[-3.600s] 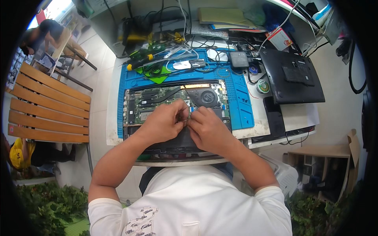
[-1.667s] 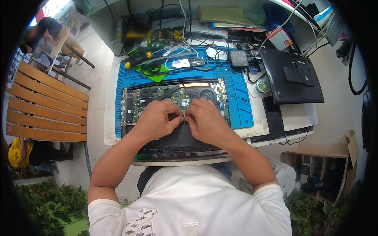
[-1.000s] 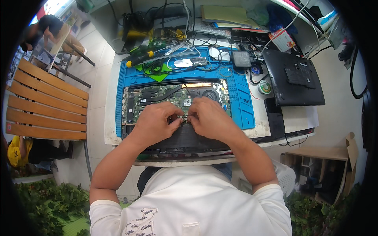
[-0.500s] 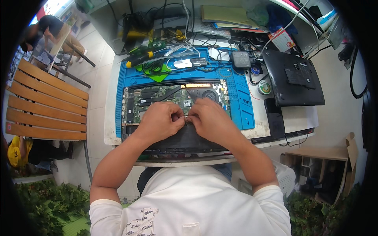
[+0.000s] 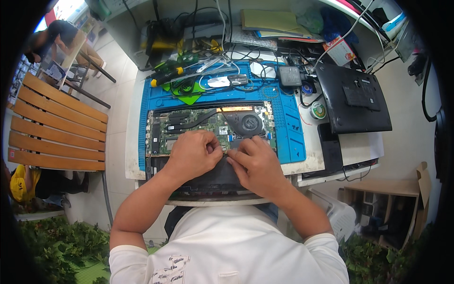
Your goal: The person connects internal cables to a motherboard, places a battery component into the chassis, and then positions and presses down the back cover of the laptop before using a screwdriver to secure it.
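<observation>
Left hand, fingertips bunched, and right hand, half curled, sit over the open laptop, the left nearer its middle; whether either grips a part cannot be told; laptop beneath both, long axis left to right

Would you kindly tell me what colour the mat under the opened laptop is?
The mat is blue; it shows best in the head view.

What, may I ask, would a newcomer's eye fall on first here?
Probably the opened black laptop in the middle, its green circuit board bared, lying on a bright blue work mat, with the bare left hand and right hand close together over it. After that, perhaps the second black laptop to the right, then the slatted orange wooden bench at the far left.
</observation>
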Tool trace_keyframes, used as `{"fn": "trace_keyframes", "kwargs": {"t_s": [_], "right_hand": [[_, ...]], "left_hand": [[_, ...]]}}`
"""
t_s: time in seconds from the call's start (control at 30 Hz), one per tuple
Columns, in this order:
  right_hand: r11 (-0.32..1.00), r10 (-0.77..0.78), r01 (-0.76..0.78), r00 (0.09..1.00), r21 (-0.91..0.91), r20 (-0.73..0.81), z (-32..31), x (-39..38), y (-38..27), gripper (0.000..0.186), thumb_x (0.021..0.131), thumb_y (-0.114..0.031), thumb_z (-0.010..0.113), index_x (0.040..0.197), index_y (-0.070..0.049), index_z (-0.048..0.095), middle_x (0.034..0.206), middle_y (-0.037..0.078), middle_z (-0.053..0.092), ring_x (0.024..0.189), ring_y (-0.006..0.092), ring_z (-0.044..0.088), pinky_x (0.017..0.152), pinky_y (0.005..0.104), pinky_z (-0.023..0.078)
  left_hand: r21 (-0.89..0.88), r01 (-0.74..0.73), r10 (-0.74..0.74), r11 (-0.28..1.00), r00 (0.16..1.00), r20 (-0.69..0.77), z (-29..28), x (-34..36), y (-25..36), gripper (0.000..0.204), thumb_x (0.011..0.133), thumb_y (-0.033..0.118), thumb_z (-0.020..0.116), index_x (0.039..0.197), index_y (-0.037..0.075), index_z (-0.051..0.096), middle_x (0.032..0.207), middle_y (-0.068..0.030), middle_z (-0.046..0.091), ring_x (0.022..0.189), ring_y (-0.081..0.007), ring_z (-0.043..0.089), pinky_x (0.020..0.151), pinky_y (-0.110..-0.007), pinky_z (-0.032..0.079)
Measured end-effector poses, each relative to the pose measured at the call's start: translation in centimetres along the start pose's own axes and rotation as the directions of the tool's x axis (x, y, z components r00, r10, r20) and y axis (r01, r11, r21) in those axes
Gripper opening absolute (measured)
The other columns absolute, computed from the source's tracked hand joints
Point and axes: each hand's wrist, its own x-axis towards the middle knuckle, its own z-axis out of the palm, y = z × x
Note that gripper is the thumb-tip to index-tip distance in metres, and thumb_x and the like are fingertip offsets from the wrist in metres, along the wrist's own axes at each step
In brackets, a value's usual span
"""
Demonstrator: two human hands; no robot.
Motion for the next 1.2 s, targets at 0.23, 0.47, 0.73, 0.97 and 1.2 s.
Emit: {"fn": "trace_keyframes", "kwargs": {"t_s": [0.23, 0.47, 0.73, 0.97, 1.2], "right_hand": [[0.992, -0.070, 0.072, 0.997, -0.106, 0.023, 0.4, -0.3, -0.3, 0.027, 0.097, -0.019, 0.081, 0.118, -0.003, 0.081, 0.098, 0.008, 0.061, 0.093, 0.0279, 0.058, 0.081, 0.0427, 0.047], [0.988, -0.067, 0.068, 0.998, -0.138, 0.014, 0.6, -0.3, -0.3, 0.030, 0.097, -0.022, 0.081, 0.120, -0.002, 0.081, 0.100, 0.008, 0.061, 0.094, 0.0279, 0.058, 0.079, 0.0422, 0.046], [0.983, -0.070, 0.071, 0.997, -0.168, 0.013, 0.6, -0.2, -0.3, 0.031, 0.097, -0.023, 0.082, 0.119, -0.002, 0.080, 0.100, 0.009, 0.061, 0.094, 0.0276, 0.057, 0.079, 0.0424, 0.045], [0.983, -0.060, 0.062, 0.998, -0.170, 0.020, 0.4, 0.1, -0.4, 0.028, 0.097, -0.023, 0.081, 0.116, -0.003, 0.079, 0.098, 0.008, 0.060, 0.093, 0.0273, 0.057, 0.078, 0.0421, 0.044], [0.984, -0.062, 0.062, 0.998, -0.165, 0.004, 0.6, 0.1, -0.3, 0.027, 0.095, -0.020, 0.083, 0.118, -0.006, 0.080, 0.095, 0.009, 0.058, 0.090, 0.0284, 0.058, 0.076, 0.0428, 0.045]], "left_hand": [[-0.040, 0.025, -0.026, 0.999, 1.000, -0.006, -0.1, -0.1, 0.0, 0.015, 0.084, 0.017, 0.078, 0.083, 0.002, 0.079, 0.078, -0.0145, 0.076, 0.072, -0.0340, 0.076, 0.070, -0.044, 0.060], [-0.043, 0.049, -0.049, 0.998, 0.999, 0.018, -0.1, 0.0, 0.4, 0.016, 0.086, 0.017, 0.079, 0.082, 0.001, 0.078, 0.075, -0.0145, 0.076, 0.069, -0.0333, 0.075, 0.068, -0.044, 0.060], [-0.011, 0.079, -0.078, 0.997, 0.996, 0.047, -0.3, 0.3, 0.5, 0.016, 0.086, 0.018, 0.080, 0.082, 0.002, 0.079, 0.072, -0.0139, 0.076, 0.067, -0.0329, 0.076, 0.068, -0.043, 0.060], [0.006, 0.087, -0.087, 0.996, 0.994, 0.059, -0.4, 0.3, -0.1, 0.017, 0.087, 0.018, 0.086, 0.085, 0.002, 0.080, 0.073, -0.0122, 0.075, 0.063, -0.0240, 0.072, 0.063, -0.036, 0.057], [-0.018, -0.034, 0.034, 0.999, 0.999, -0.031, -1.1, -0.9, -0.3, 0.013, 0.092, 0.016, 0.086, 0.094, 0.003, 0.083, 0.074, -0.0099, 0.071, 0.063, -0.0230, 0.069, 0.059, -0.036, 0.052]]}}
